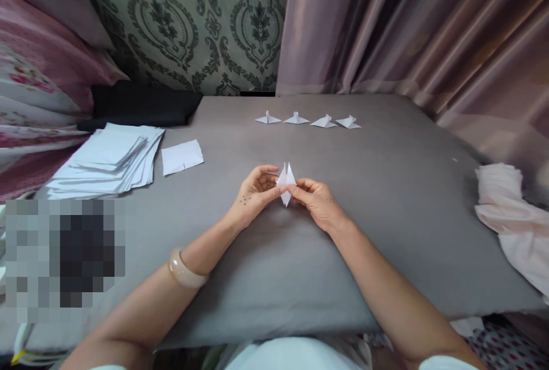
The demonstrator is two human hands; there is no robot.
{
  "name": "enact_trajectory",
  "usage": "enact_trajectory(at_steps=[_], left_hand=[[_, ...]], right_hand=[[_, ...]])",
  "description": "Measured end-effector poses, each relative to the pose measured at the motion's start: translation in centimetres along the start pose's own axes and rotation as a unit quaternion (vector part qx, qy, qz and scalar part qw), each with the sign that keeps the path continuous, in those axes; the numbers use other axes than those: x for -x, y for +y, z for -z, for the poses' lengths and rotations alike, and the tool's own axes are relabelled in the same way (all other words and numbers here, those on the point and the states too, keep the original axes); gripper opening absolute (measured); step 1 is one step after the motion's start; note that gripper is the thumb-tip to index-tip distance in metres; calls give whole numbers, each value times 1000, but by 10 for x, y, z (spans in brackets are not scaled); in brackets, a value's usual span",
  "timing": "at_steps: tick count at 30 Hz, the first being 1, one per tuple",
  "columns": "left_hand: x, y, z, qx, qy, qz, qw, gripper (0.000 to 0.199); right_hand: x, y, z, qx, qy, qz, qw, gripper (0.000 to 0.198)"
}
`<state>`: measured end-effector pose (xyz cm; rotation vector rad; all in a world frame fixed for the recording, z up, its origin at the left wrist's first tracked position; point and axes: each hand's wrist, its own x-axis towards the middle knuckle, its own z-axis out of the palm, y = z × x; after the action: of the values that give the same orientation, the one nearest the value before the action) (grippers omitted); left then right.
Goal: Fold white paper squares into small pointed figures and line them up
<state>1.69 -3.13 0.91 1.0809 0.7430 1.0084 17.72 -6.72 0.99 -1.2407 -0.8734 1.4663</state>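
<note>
While pinching a folded white paper (286, 176), two points up, between left hand (252, 194) and right hand (321, 201), holding it over the table (407, 198), well in from the near edge. Clamped on it with both thumbs (273, 192) in front and fingers (266, 169) curled beside and behind, partly hidden. Facing four paper figures (295, 119) in a row near the far edge, with a paper stack (105, 152) by the left edge.

Folded white paper (286, 178), two points upward, between fingers (274, 191).
</note>
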Motion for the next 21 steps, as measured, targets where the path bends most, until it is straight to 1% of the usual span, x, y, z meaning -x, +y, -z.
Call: enact_trajectory(at_steps=[1,2,4,6,9,14,18,21], left_hand=[[0,0,-1,0,6,-7,1000,47],[0,-1,-1,-2,12,-15,1000,46],[0,-2,-2,-10,21,-23,999,38],[-1,-3,-1,-21,27,-16,999,32],[-2,-2,1,-23,36,4,999,29],[-2,-1,4,-15,62,1,998,25],[-1,0,6,10,56,25,998,25],[-1,-1,8,10,51,28,998,25]], right_hand=[[-1,2,0,-12,4,-7,1000,28],[-3,4,0,-22,6,-11,1000,28],[-4,6,-1,-32,8,-8,999,29],[-5,7,-2,-32,12,0,999,30],[-6,8,-5,-16,16,19,1000,29],[-4,6,-11,16,16,61,998,26],[-2,7,-12,21,10,79,997,27],[-1,7,-10,16,-2,80,997,29]])
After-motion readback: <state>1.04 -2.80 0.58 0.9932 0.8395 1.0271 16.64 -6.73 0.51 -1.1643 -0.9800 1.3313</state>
